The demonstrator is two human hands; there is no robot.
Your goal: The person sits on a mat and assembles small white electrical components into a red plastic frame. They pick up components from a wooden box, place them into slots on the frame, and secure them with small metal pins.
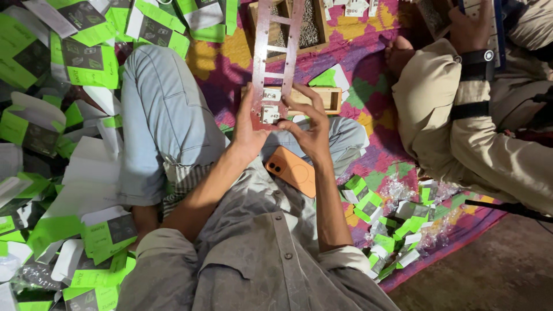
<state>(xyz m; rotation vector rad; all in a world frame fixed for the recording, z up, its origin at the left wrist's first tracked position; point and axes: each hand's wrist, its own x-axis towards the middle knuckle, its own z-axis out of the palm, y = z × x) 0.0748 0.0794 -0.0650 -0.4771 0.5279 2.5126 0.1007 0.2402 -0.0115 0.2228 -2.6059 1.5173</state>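
— Well, leftmost: green-and-white boxes (86,57) heaped along the mat's (368,40) left edge.
— And next?
— Left hand (249,124) closed on the metal frame's (275,57) lower left rail. Long axis running straight away from the body, far end over a wooden tray (288,34).
— Look of it?
— Reddish, ladder-like, drilled rails, small white parts (271,103) seated at the near end.
— Then?
— Right hand (311,124) half-curled, fingertips pressing those parts. Orange phone (292,171) below on the lap.
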